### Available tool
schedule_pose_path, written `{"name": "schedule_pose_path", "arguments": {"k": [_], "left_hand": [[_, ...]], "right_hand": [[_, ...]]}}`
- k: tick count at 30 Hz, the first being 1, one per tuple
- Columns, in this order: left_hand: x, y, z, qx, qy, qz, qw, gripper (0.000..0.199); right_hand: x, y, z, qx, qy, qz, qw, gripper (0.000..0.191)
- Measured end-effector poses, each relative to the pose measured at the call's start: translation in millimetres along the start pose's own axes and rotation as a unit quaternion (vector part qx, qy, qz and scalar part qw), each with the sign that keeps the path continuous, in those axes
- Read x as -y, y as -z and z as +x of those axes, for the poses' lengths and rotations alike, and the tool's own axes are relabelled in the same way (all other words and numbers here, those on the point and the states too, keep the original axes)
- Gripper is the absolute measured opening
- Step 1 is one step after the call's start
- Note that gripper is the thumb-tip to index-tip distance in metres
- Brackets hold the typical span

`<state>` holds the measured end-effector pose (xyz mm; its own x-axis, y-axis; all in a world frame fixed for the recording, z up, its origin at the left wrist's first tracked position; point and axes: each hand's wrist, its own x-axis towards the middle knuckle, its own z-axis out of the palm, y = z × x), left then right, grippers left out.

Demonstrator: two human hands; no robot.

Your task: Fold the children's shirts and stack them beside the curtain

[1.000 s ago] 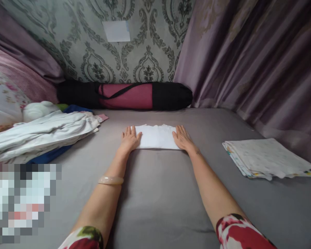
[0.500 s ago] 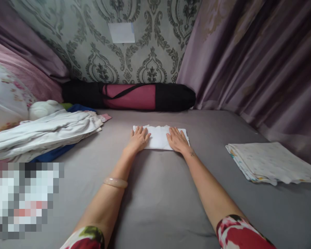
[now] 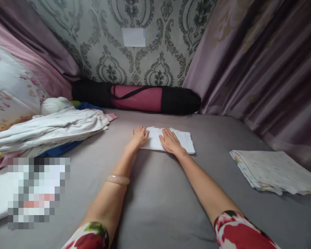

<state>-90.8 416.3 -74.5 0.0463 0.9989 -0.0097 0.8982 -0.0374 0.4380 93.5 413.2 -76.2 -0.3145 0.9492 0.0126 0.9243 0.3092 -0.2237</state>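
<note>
A white folded cloth (image 3: 184, 140) lies flat on the grey bed sheet (image 3: 158, 193), in the middle of the head view. On its left end rests my left hand (image 3: 140, 137), palm down with the fingers stretched forward; it covers that end. My right hand (image 3: 170, 141) presses flat on the cloth a little right of its middle, fingers extended and thumb apart. Both hands are open and grip nothing. What kind of cloth it is, I cannot tell.
To the right lies a stack of folded patterned cloth (image 3: 274, 169). A heap of white clothes (image 3: 67, 124) with blue fabric spreads on the left, beside a white plush toy (image 3: 55, 104). A black and maroon long bag (image 3: 137, 98) lies along the wall. Curtains (image 3: 228, 62) hang right.
Both hands have shifted left relative to the cloth, leaving more of its right end uncovered. The view has turned slightly left, so the surroundings sit further right.
</note>
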Motion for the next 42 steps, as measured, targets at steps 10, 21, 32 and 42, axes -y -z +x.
{"name": "schedule_pose_path", "arguments": {"k": [10, 21, 32, 42], "left_hand": [[20.2, 22.1, 5.9, -0.051, 0.018, -0.122, 0.991, 0.045], [29.9, 34.2, -0.8, -0.142, 0.019, -0.218, 0.965, 0.04], [31.7, 32.0, 0.8, -0.152, 0.046, -0.224, 0.962, 0.04], [31.2, 29.1, 4.9, -0.142, 0.045, -0.225, 0.963, 0.04]], "right_hand": [[17.8, 4.3, 14.1, 0.008, 0.007, -0.021, 1.0, 0.063], [33.1, -1.9, 17.5, 0.026, -0.001, -0.025, 0.999, 0.062], [61.1, -18.4, 33.4, 0.006, 0.016, -0.02, 1.0, 0.064], [110.0, -24.8, 38.5, -0.002, 0.069, 0.031, 0.997, 0.063]]}}
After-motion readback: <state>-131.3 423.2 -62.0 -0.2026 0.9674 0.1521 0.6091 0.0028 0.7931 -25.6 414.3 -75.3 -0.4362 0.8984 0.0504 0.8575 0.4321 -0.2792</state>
